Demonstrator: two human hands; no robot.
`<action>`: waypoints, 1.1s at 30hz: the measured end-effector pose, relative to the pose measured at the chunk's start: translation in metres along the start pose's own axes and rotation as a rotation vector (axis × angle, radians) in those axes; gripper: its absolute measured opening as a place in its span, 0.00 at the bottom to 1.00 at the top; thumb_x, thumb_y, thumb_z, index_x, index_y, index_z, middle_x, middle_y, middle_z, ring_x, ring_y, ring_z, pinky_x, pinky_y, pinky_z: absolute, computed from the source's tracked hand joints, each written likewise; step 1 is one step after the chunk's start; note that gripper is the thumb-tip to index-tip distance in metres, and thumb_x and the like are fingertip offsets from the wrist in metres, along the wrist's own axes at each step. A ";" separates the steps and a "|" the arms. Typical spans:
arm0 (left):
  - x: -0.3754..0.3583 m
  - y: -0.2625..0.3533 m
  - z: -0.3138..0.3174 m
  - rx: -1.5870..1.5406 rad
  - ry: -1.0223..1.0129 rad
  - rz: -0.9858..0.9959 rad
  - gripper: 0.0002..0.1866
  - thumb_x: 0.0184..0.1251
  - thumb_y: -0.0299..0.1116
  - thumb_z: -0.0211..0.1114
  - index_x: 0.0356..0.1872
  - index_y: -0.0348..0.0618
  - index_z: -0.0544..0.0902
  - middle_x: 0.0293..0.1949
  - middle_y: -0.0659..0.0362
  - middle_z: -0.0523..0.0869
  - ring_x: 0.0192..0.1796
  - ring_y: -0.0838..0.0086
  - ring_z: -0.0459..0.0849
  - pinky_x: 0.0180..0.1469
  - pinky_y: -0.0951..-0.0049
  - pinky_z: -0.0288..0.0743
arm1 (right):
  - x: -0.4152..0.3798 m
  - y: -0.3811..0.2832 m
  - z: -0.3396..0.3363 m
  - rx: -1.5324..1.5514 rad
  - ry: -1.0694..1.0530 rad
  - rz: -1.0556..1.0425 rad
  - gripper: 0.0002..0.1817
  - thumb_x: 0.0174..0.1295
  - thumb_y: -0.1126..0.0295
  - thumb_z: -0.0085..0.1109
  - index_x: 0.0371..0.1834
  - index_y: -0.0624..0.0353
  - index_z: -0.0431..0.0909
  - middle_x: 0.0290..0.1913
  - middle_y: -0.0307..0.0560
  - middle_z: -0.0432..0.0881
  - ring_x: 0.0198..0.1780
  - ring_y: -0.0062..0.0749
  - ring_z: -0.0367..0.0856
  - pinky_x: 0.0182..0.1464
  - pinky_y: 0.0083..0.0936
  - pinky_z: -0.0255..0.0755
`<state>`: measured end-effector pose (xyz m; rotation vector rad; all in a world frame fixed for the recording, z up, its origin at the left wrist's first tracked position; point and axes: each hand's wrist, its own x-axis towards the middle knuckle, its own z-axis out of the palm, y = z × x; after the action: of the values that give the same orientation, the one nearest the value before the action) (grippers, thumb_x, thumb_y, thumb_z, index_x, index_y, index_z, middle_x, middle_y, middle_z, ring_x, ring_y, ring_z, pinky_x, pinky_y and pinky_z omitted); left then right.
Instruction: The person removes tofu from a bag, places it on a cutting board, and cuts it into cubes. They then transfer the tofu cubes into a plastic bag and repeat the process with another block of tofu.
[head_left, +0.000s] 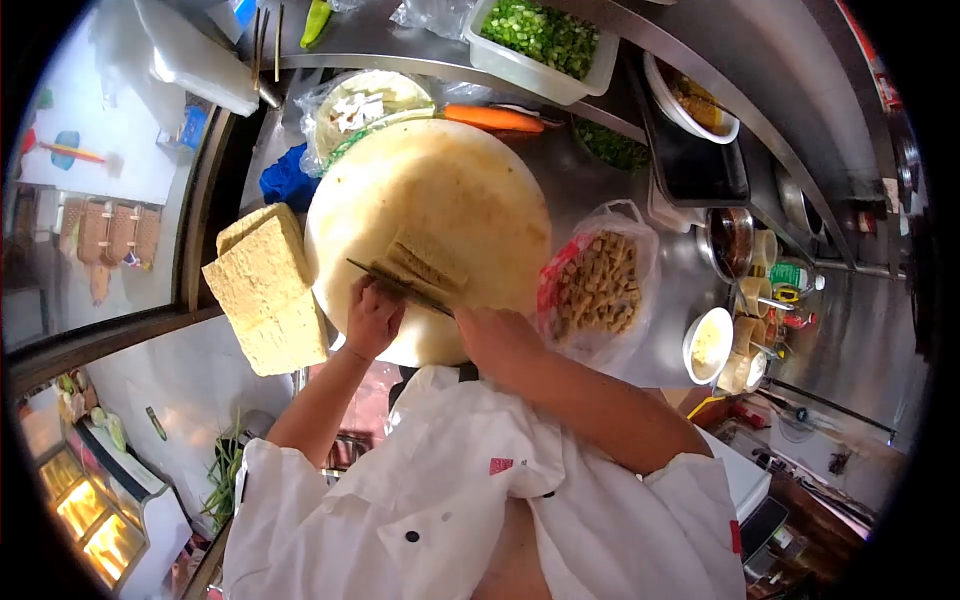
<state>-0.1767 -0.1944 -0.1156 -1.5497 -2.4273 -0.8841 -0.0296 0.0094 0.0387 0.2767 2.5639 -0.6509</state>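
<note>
Nearest, the right hand grips a knife, its blade laid across a tofu slab. Left hand presses the slab's near edge, beside the blade. Both rest on the round cutting board. Beyond lies a carrot.

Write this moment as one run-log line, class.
left hand: steadies tofu slab | right hand: grips knife | on: cutting board

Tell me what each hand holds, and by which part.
Right hand grips the knife at its handle end. Left hand presses on the tofu slab at its near edge.
</note>
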 end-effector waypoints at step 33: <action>-0.009 -0.012 0.001 -0.013 -0.070 0.017 0.10 0.61 0.29 0.71 0.43 0.49 0.88 0.55 0.50 0.84 0.61 0.46 0.79 0.64 0.50 0.75 | 0.032 0.021 0.070 0.055 0.115 0.055 0.14 0.75 0.59 0.51 0.49 0.57 0.78 0.42 0.60 0.88 0.43 0.62 0.88 0.45 0.58 0.80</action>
<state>-0.1830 -0.2047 -0.1246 -1.6307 -2.4567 -0.8584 -0.0232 -0.0045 -0.0397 0.4135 2.6398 -0.7051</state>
